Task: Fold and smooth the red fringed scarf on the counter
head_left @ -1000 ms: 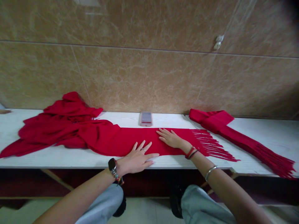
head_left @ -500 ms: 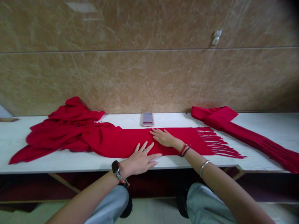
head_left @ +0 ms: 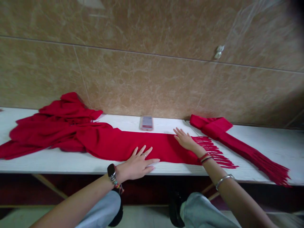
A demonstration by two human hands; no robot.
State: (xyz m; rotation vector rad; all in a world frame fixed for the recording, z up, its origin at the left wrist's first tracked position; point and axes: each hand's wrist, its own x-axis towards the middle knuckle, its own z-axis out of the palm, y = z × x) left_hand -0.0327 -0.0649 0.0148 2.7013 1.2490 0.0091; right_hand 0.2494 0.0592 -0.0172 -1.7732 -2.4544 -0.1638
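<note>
A red fringed scarf (head_left: pixel 163 147) lies along the white bench top, flat at its right part and bunched in a heap at the left. My left hand (head_left: pixel 139 163) rests spread on the scarf's near edge, thumb reaching over the white surface. Farther right, my right hand (head_left: pixel 185 139) lies open near the scarf's far edge, close to where the fringe begins. Neither hand grips the cloth. What lies under the bunched folds is hidden.
A second red scarf (head_left: pixel 239 148), folded into a narrow strip, lies at the right. Behind the flat scarf, a phone (head_left: pixel 147 123) sits near the tiled wall (head_left: pixel 142 82). The white bench top (head_left: pixel 71 164) has open shelving below its front edge.
My right hand has slid right along the scarf toward the fringe. My left hand stays at about the same place on the near edge. The camera view has tilted.
</note>
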